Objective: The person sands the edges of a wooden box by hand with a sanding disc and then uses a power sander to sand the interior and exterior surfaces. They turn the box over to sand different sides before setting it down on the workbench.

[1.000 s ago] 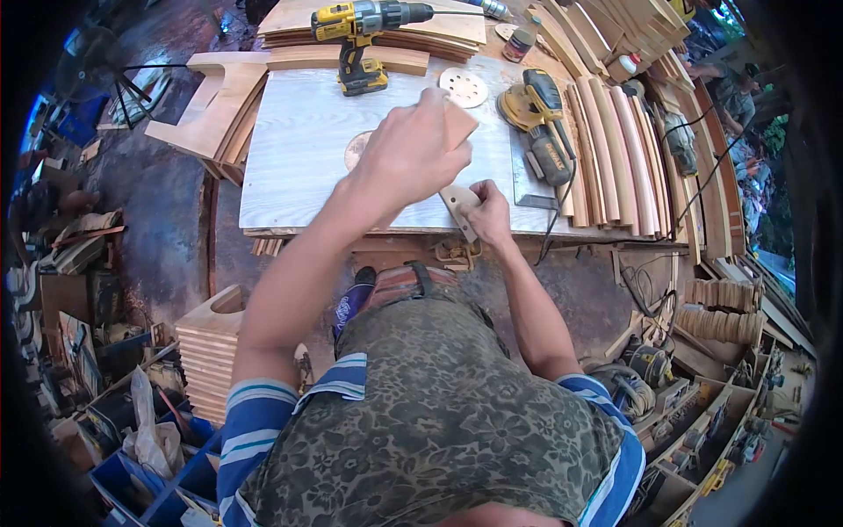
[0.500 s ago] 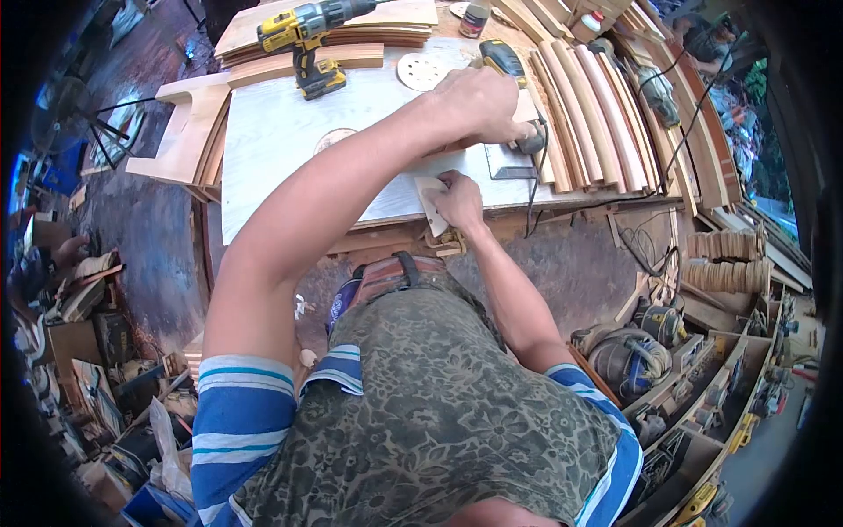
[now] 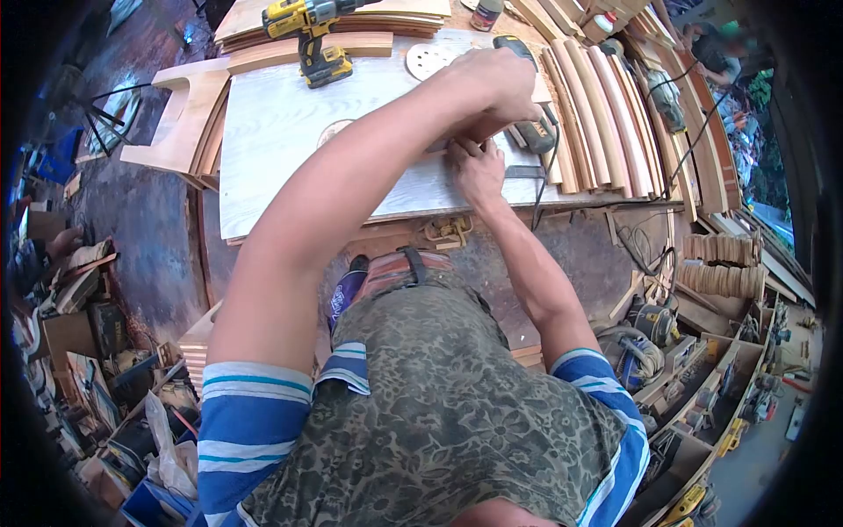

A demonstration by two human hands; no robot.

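Over the work board (image 3: 281,132), my left hand (image 3: 500,86) is closed, palm down, its fingers bent around something mostly hidden beneath it. A brown edge (image 3: 479,130) shows under that hand. Just below and touching this spot is my right hand (image 3: 479,174), fingers bent and pressed together at the same piece; what it grips is hidden. A black-and-yellow power tool (image 3: 537,133) lies right beside the hands. Farther left stands a yellow cordless drill (image 3: 312,44). A round disc with holes (image 3: 428,61) lies behind my left forearm.
Curved wooden strips (image 3: 606,119) stand in a row on the right, with a black cord (image 3: 555,162) beside them. Flat boards (image 3: 351,22) are stacked at the back. A clamp (image 3: 450,232) sits at the front edge. Another person (image 3: 716,57) is at the far right.
My right hand has moved up and right to meet my left hand. The pale flat piece it held is no longer visible. My left hand has shifted slightly up.
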